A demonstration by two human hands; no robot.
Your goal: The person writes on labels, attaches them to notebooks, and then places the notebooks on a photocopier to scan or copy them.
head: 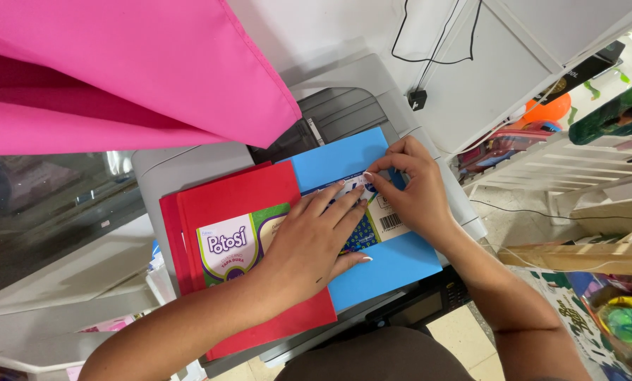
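A blue hard-cover notebook (344,159) lies on top of a grey printer (189,166), beside a stack of red notebooks (249,190) with a printed paper band. My left hand (312,243) lies flat across the red and blue covers, pressing the band on the blue one down. My right hand (411,187) pinches a small sticker or the band's edge near a barcode label (389,221) on the blue cover; what it grips is too small to name.
Pink fabric (118,70) hangs over the upper left. A black cable and plug (417,99) run down the white wall. White shelving (577,166) with colourful goods stands at right, and a wooden slat (584,257) sits below it.
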